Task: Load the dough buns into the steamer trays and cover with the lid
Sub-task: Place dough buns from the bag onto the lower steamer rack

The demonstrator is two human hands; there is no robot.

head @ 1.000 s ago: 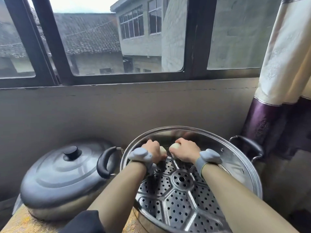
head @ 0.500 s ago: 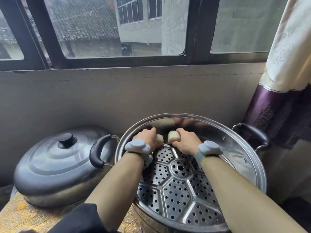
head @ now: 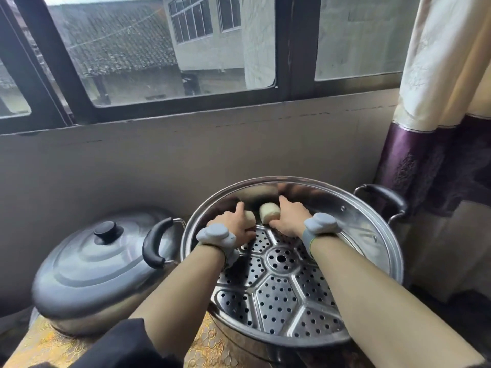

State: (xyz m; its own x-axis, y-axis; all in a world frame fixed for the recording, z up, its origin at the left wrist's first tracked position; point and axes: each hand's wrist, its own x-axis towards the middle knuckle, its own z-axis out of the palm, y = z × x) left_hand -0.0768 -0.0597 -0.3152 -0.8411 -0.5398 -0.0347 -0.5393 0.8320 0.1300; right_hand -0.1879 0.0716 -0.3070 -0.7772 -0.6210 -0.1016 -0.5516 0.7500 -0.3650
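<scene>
A round steel steamer tray (head: 356, 213) with a perforated floor stands in front of me. Both hands reach to its far edge. My left hand (head: 236, 224) grips a pale dough bun (head: 250, 215), mostly hidden under the fingers. My right hand (head: 291, 217) holds a second pale bun (head: 269, 213) against the tray's floor, thumb and fingers on either side of it. The two buns lie side by side, a small gap apart. A domed steel lid (head: 87, 266) with a black knob (head: 108, 231) sits on a pot to the left.
The tray has black handles on its left (head: 155, 243) and right (head: 382, 197). A grey wall and a window stand close behind. A cream and purple curtain (head: 438, 144) hangs at the right. A gold patterned cloth (head: 53, 343) covers the table.
My view has tilted down and drawn nearer. Both hands have lowered the buns towards the tray's far edge, and my fingers have spread a little, showing more of the right bun.
</scene>
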